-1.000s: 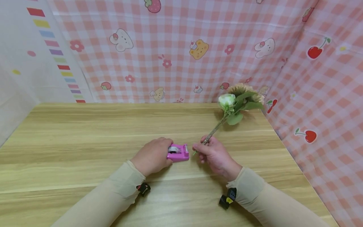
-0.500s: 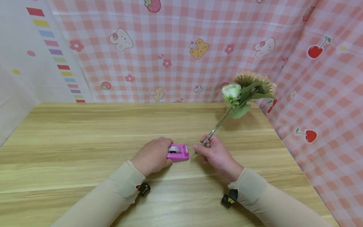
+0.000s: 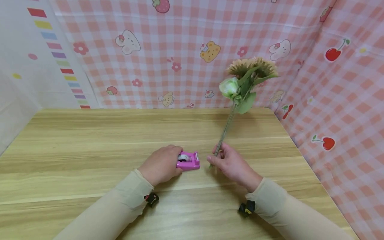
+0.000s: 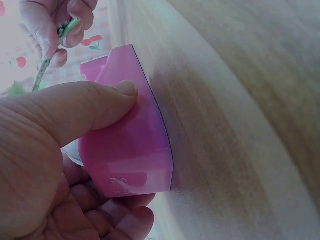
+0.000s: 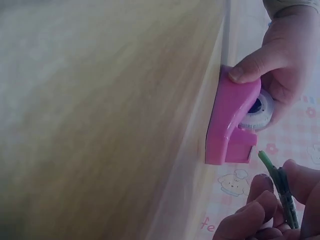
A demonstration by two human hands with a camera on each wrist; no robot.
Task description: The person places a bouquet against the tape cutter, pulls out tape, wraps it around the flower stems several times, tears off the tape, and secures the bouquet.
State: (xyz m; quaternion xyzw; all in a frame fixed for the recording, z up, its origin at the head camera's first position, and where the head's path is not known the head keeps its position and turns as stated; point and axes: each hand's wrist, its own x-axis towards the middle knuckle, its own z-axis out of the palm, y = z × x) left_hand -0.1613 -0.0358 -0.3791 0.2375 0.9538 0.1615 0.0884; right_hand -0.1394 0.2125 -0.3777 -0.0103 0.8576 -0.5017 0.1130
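My left hand (image 3: 162,165) grips a pink tape dispenser (image 3: 192,164) on the table, its thumb (image 4: 107,100) pressed along the near side. A roll of clear tape (image 5: 260,112) sits in the dispenser. To the right of it, my right hand (image 3: 235,166) pinches a small bunch of artificial flowers low on the stems (image 3: 227,128). The bunch leans to the right, with a pale green-white rose (image 3: 229,87), beige blooms (image 3: 255,66) and green leaves (image 3: 246,103) at the top. In the right wrist view, the green stem end (image 5: 265,159) sticks out past the thumb, close to the dispenser's cutter end.
The wood-grain table (image 3: 105,140) carries both forearms. Pink checked cloth (image 3: 180,40) with cartoon prints hangs behind and on the right, and white cloth (image 3: 18,83) on the left. A small black camera (image 3: 247,208) is strapped at the right wrist.
The flower heads have swung upward, first rightward and then back left, so the bunch stands more upright. My right hand has shifted slightly right. The left hand and tape dispenser stay put.
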